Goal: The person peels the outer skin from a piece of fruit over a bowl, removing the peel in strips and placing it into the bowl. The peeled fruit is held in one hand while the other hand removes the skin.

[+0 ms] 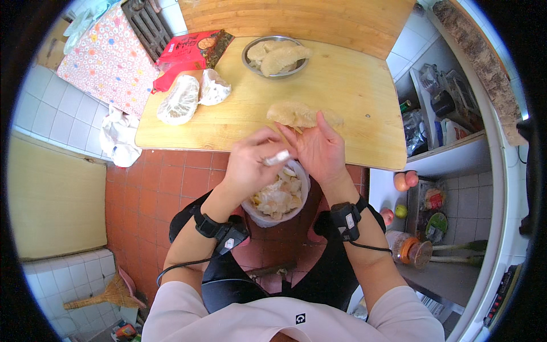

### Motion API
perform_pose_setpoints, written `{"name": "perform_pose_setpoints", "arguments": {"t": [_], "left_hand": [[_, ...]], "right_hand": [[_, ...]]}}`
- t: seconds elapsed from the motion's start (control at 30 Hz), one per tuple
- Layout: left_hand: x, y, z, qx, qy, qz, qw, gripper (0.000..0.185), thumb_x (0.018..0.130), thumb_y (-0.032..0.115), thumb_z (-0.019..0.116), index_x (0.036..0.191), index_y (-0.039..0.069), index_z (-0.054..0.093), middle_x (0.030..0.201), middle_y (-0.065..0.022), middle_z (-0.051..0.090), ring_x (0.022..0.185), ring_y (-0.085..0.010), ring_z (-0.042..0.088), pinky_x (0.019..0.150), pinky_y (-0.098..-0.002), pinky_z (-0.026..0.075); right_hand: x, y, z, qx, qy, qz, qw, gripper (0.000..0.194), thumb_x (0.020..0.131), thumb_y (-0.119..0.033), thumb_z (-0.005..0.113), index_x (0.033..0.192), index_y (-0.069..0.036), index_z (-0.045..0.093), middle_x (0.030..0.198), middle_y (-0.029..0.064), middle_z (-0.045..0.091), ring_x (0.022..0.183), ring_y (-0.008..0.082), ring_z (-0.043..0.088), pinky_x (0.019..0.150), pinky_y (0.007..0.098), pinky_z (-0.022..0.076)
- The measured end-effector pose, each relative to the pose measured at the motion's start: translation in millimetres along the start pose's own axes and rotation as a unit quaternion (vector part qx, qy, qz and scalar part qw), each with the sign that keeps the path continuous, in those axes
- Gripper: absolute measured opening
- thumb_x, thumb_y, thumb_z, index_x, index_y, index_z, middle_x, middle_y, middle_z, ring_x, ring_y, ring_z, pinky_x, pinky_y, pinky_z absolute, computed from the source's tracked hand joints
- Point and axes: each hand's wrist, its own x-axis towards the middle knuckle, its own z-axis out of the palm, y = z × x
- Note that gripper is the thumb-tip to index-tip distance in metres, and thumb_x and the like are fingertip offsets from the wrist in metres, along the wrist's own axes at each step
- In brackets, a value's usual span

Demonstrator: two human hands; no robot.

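Note:
My left hand [252,160] is curled and blurred above a white plastic bin [304,192] of pale peel and membrane scraps [277,199]. At its fingers shows a small white piece [277,157]; whether it is pith or a finger wrap is unclear. Palm up, my right hand [320,149] has its fingers apart at the table's near edge. Just beyond its fingertips lies peeled pomelo flesh [288,113] on the wooden table [342,85]. A metal bowl [245,64] at the back holds several peeled segments [282,60]. Two pith-covered pomelo pieces [178,100] rest at the left.
Behind those pieces is a red food packet [186,49]. A white plastic bag [119,137] hangs by the table's left edge. Fruit [401,181] and a jar with an orange lid [410,250] stand on the right-hand shelving. The bin is between my legs.

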Motion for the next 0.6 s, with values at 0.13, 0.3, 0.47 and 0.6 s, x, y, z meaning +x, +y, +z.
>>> {"name": "perform_pose_setpoints", "arguments": {"t": [0.13, 0.3, 0.47, 0.6], "left_hand": [[0, -2, -2, -0.017, -0.025, -0.058, 0.998, 0.016, 0.078, 0.011, 0.084, 0.092, 0.005, 0.076, 0.080, -0.0082, 0.066, 0.069, -0.0190, 0.064, 0.062, -0.0319, 0.051], [10, -4, -11, -0.222, 0.131, -0.309, 0.915, 0.025, 0.086, 0.020, 0.082, 0.101, 0.002, 0.073, 0.085, -0.0009, 0.067, 0.068, -0.0067, 0.057, 0.061, -0.0241, 0.048], [16, -5, -28, -0.309, 0.048, -0.387, 0.867, 0.036, 0.093, 0.027, 0.074, 0.116, 0.000, 0.069, 0.087, 0.0013, 0.067, 0.070, -0.0049, 0.058, 0.061, -0.0207, 0.047], [13, -9, -36, -0.359, -0.009, -0.362, 0.860, 0.037, 0.092, 0.021, 0.073, 0.121, -0.002, 0.068, 0.089, 0.0003, 0.070, 0.072, -0.0044, 0.060, 0.059, -0.0196, 0.046]], "right_hand": [[0, -4, -3, 0.004, -0.002, -0.018, 1.000, 0.052, 0.106, -0.027, 0.046, 0.145, 0.005, 0.033, 0.146, 0.0207, 0.047, 0.134, 0.0357, 0.048, 0.117, 0.0509, 0.0351], [-2, -2, -10, -0.113, 0.042, -0.034, 0.992, 0.053, 0.104, -0.012, 0.048, 0.153, -0.007, 0.027, 0.147, 0.0158, 0.047, 0.135, 0.0308, 0.048, 0.114, 0.0484, 0.0412], [-5, 1, -7, -0.167, 0.056, 0.006, 0.984, 0.072, 0.102, -0.005, 0.050, 0.161, -0.020, 0.012, 0.148, 0.0117, 0.044, 0.133, 0.0245, 0.051, 0.102, 0.0403, 0.0519], [-4, 0, -1, -0.227, 0.057, -0.016, 0.972, 0.078, 0.102, -0.004, 0.052, 0.162, -0.021, 0.006, 0.148, 0.0118, 0.046, 0.130, 0.0233, 0.054, 0.101, 0.0379, 0.0523]]}}
